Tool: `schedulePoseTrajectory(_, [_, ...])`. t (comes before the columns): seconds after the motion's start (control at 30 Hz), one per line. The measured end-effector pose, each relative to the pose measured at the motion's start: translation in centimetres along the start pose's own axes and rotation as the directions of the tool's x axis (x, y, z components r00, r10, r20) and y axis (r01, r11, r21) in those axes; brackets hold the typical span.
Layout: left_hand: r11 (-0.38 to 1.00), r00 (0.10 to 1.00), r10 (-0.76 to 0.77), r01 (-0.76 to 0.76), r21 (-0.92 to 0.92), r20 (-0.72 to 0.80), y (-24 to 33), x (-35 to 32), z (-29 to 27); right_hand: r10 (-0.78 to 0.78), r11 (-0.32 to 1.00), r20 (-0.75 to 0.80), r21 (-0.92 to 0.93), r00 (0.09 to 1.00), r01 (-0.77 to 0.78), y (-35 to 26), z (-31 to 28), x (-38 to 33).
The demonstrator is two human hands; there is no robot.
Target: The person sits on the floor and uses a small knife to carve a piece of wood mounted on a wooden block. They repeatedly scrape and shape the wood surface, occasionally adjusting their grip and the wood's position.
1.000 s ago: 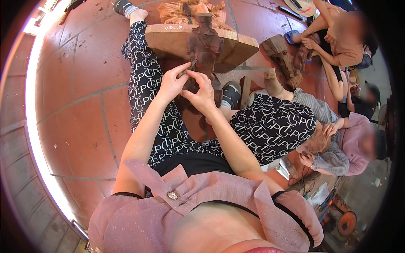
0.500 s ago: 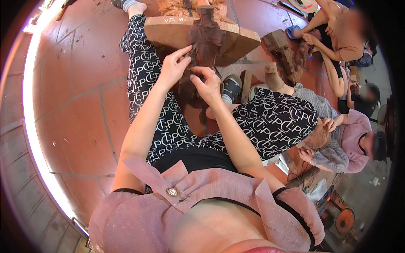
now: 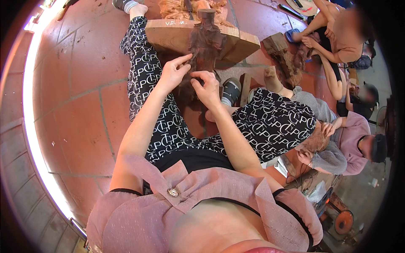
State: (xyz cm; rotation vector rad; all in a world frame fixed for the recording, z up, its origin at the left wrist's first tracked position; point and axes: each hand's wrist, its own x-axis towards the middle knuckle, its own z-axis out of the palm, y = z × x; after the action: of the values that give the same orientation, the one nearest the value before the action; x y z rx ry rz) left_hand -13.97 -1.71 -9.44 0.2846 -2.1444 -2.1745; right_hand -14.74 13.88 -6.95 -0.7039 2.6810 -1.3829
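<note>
A dark brown wood carving (image 3: 205,42) leans against a pale wooden block (image 3: 168,37), its lower part coming down between my legs. My left hand (image 3: 174,74) is at the carving's left edge, index finger stretched onto it and thumb bent just below, so the edge lies between them. On the right side, lower down, my right hand (image 3: 206,88) has its thumb and index finger curled together against the carving. Whatever sits in that pinch is too small or hidden to name. The carving's lower end is dark and partly covered by my hands.
Orange-brown carved wood (image 3: 168,9) with a tool handle stands behind the block. Rough wood pieces (image 3: 276,46) lie at the right. Co-workers sit along the right side, one in a pink top (image 3: 354,143) handling a brown piece. A round orange tool (image 3: 344,221) is at lower right.
Both hands have shifted slightly down along the carving, the left one most. The right fingers have drawn in a little more. The carving stays in about the same place.
</note>
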Motion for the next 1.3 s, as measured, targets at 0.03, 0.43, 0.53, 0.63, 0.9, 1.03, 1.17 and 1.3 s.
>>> schedulePoseTrajectory(0.03, [1.000,1.000,-0.014,0.014,0.014,0.008,0.1,-0.2,0.0,0.017,1.000,-0.012,0.018,1.000,-0.017,-0.1,0.0,-0.3])
schedulePoseTrajectory(0.43, [0.989,0.993,-0.118,0.119,-0.093,0.015,1.2,0.0,-0.1,-0.078,0.995,-0.011,-0.065,0.997,0.077,0.3,0.3,0.1])
schedulePoseTrajectory(0.53, [0.988,0.995,-0.101,0.103,-0.117,0.025,0.8,0.7,-0.1,-0.071,0.994,0.014,-0.078,0.997,0.072,0.5,0.5,-0.4])
schedulePoseTrajectory(0.63, [0.971,0.982,-0.186,0.189,-0.145,0.034,0.4,-0.6,0.1,-0.059,0.996,0.023,-0.065,0.998,0.060,0.8,0.5,-0.2])
schedulePoseTrajectory(0.9, [0.992,0.992,-0.052,0.037,-0.124,-0.119,-0.5,0.0,1.9,-0.108,0.992,0.008,-0.061,0.994,0.108,0.9,0.6,-0.2])
schedulePoseTrajectory(1.03, [0.986,0.985,-0.145,0.136,-0.092,-0.094,0.0,-2.1,1.7,-0.013,0.999,-0.025,0.032,1.000,0.014,0.7,0.3,-0.2])
schedulePoseTrajectory(1.17, [0.997,0.988,-0.050,0.042,-0.057,-0.144,1.0,-0.6,1.9,-0.122,0.992,-0.045,-0.036,0.992,0.120,0.4,0.3,0.4])
schedulePoseTrajectory(1.3, [1.000,0.982,0.014,-0.010,0.020,-0.188,-1.8,-1.7,2.6,-0.104,0.995,0.009,0.003,0.995,0.104,1.3,0.4,0.0])
